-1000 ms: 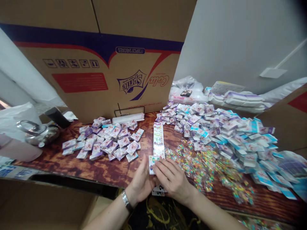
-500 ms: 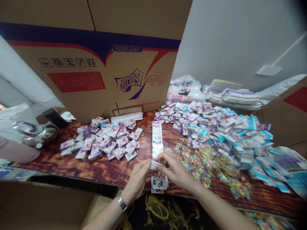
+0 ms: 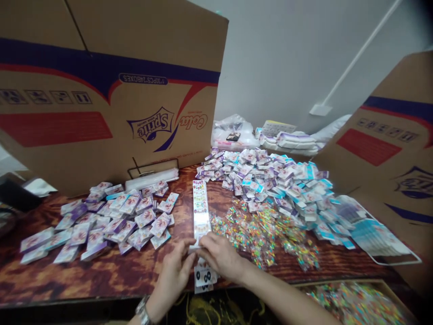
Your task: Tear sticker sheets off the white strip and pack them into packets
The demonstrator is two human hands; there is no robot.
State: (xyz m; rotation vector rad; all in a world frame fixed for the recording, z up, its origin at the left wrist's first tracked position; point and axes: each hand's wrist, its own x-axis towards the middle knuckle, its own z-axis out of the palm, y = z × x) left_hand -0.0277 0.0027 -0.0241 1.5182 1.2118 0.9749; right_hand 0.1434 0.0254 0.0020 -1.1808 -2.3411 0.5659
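My left hand [image 3: 177, 266] and my right hand [image 3: 221, 257] meet at the near middle of the table. Between their fingertips is a small white carton [image 3: 194, 247], mostly covered by the fingers. Just beyond it lies a long strip of colourful stickers [image 3: 200, 203]. Below my hands, sticker sheets with black rings [image 3: 203, 276] lie at the table's near edge. A heap of small purple and white cartons [image 3: 118, 216] is to the left. To the right are many clear packets of colourful candy [image 3: 264, 234].
A larger pile of small cartons [image 3: 270, 176] covers the back right. Tall cardboard boxes [image 3: 162, 90] stand at the left back and right. Flat carton blanks [image 3: 375, 239] are stacked at right. A box of candy packets [image 3: 358, 302] sits low at the near right.
The whole view has turned right, so everything sits further left and the right-hand box shows more. My fingers have closed in over the small carton, covering more of it.
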